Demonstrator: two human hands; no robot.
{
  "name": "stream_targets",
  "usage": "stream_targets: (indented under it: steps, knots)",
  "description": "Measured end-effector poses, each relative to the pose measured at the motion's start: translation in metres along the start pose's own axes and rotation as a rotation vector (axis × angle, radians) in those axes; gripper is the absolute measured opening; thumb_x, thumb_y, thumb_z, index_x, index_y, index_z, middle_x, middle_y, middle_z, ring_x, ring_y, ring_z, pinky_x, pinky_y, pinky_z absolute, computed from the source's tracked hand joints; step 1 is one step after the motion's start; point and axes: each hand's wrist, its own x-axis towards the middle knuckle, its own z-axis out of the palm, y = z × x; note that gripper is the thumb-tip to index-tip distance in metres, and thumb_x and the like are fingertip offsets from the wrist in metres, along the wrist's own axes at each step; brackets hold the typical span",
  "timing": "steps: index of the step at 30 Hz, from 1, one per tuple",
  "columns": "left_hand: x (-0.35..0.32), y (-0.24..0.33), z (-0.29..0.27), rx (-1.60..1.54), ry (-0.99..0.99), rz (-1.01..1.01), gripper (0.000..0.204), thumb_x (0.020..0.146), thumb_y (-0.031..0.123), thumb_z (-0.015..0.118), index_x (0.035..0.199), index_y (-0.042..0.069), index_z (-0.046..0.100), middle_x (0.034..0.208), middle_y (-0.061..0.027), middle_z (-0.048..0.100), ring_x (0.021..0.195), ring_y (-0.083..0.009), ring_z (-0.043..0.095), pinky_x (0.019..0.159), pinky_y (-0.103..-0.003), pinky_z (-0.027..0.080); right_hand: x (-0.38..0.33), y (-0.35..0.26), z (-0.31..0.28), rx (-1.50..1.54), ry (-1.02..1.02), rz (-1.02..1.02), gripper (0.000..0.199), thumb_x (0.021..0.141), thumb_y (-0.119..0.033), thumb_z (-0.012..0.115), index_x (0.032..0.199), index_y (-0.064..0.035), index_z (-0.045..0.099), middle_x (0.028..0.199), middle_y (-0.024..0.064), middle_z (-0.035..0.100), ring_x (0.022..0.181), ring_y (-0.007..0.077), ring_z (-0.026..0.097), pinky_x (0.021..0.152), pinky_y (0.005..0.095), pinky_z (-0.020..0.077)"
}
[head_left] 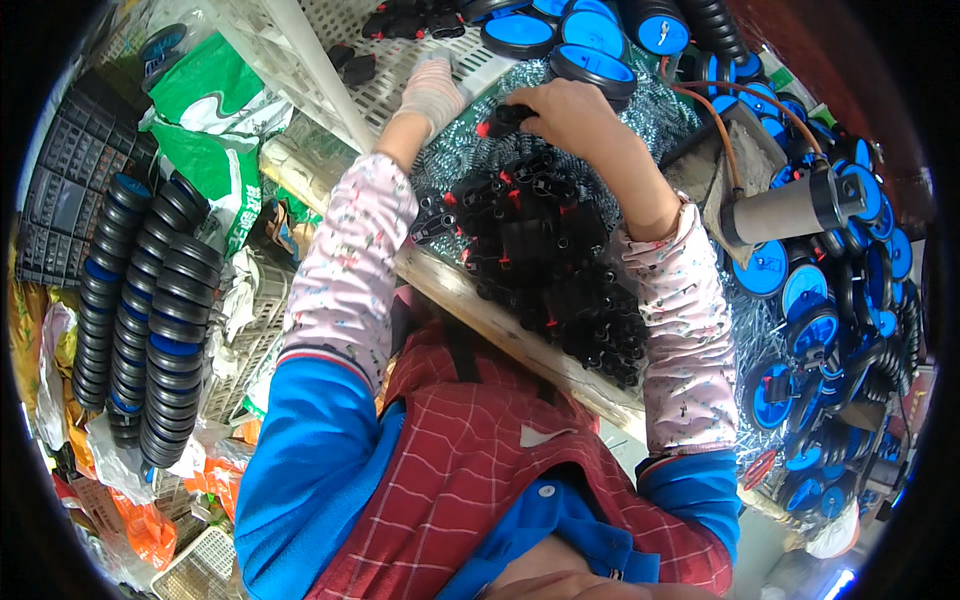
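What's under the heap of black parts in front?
Loose silvery metal pieces show along the far edge of the heap of black parts. Whatever lies directly beneath its middle is covered and can't be seen.

A surface (520, 338) with a pale, worn wooden edge crossed the middle. A dark reddish-brown panel (865, 65) rose at upper right; below, a bluish-white light strip (833, 585) shone near pale grey flooring (770, 565). A black plastic lattice crate (62, 225) stood at left.
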Motion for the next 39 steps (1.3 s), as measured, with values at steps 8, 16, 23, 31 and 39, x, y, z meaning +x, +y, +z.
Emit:
stream_targets:
  steps: [8, 16, 23, 31, 39]
  knots:
    - [-0.066, -0.013, 0.007, -0.451, 0.103, 0.351, 0.049, 0.088, 0.005, 0.065, 0.133, 0.003, 0.046, 0.115, -0.0249, 0.062, 0.105, -0.0404, 0.06, 0.092, -0.039, 0.049, 0.005, -0.012, 0.014, 0.134, -0.222, -0.166, 0.039, 0.079, -0.025, 0.077, 0.117, -0.0167, 0.07, 0.095, 0.0133, 0.071, 0.09, 0.0354, 0.067, 0.077, 0.0456, 0.0533]
    - [-0.1, -0.037, 0.007, -0.273, -0.08, 0.167, 0.051, 0.089, 0.026, 0.067, 0.132, 0.007, 0.047, 0.114, -0.0209, 0.064, 0.107, -0.0379, 0.061, 0.091, -0.045, 0.048, 0.007, 0.006, 0.0, 0.725, -0.107, 0.052, 0.019, 0.089, -0.017, 0.073, 0.099, -0.0015, 0.068, 0.078, 0.0064, 0.065, 0.074, 0.0124, 0.058, 0.067, 0.029, 0.0466]
    - [-0.103, -0.036, -0.001, -0.344, -0.121, 0.155, 0.044, 0.09, 0.027, 0.066, 0.129, 0.014, 0.05, 0.115, -0.0157, 0.065, 0.106, -0.0361, 0.062, 0.088, -0.047, 0.049, -0.012, 0.003, 0.021, 0.834, -0.051, 0.201, 0.024, 0.084, -0.003, 0.071, 0.108, -0.0039, 0.066, 0.083, 0.0054, 0.068, 0.078, 0.012, 0.06, 0.073, 0.029, 0.0498]
    - [-0.099, -0.033, -0.012, -0.301, -0.132, 0.229, 0.04, 0.088, 0.019, 0.069, 0.123, 0.008, 0.053, 0.117, -0.0144, 0.066, 0.11, -0.0358, 0.061, 0.093, -0.042, 0.049, -0.018, -0.018, 0.024, 0.34, 0.111, -0.03, 0.024, 0.079, -0.007, 0.074, 0.101, -0.0062, 0.064, 0.097, 0.0111, 0.071, 0.091, 0.0336, 0.067, 0.075, 0.0388, 0.0543]
    - [-0.109, -0.036, -0.007, -0.314, 0.036, 0.274, 0.043, 0.083, 0.013, 0.073, 0.121, 0.007, 0.054, 0.112, -0.0163, 0.066, 0.103, -0.0377, 0.063, 0.086, -0.043, 0.051, 0.039, 0.011, 0.018, 0.298, 0.054, -0.061, 0.021, 0.083, -0.013, 0.073, 0.101, -0.003, 0.072, 0.101, 0.0129, 0.071, 0.093, 0.0325, 0.068, 0.079, 0.0383, 0.0541]
